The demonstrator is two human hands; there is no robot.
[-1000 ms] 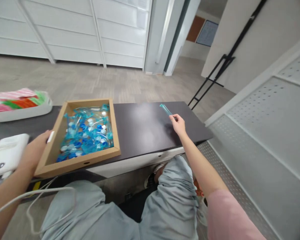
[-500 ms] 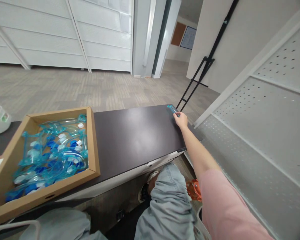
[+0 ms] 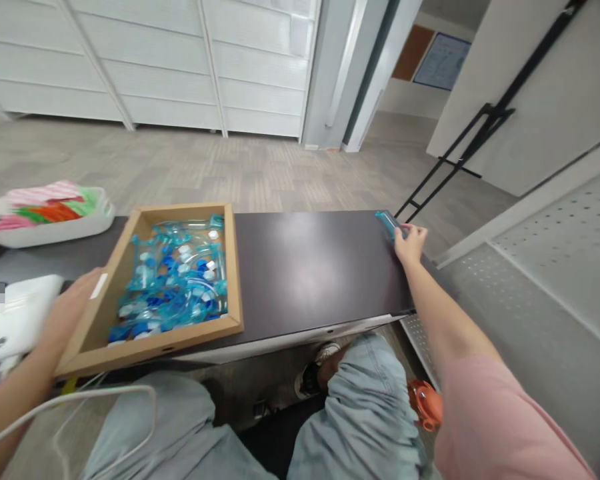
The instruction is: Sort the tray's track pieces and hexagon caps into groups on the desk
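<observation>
The right hand [image 3: 411, 243] pinches a long, see-through teal plastic piece [image 3: 387, 221] near the dark, flat tabletop [image 3: 305, 273]'s two o'clock corner, pointing to ten o'clock; the left hand [image 3: 83, 289], grip hidden, is at the brown cardboard box [image 3: 235, 273]'s nine o'clock side.

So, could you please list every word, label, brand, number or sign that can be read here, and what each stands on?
No text can be read.
Blue-framed board in the background: any writing is too small and blurred.
White strip on the cardboard box: no lettering can be made out.
White device: a dark round mark, too blurred to read.
</observation>
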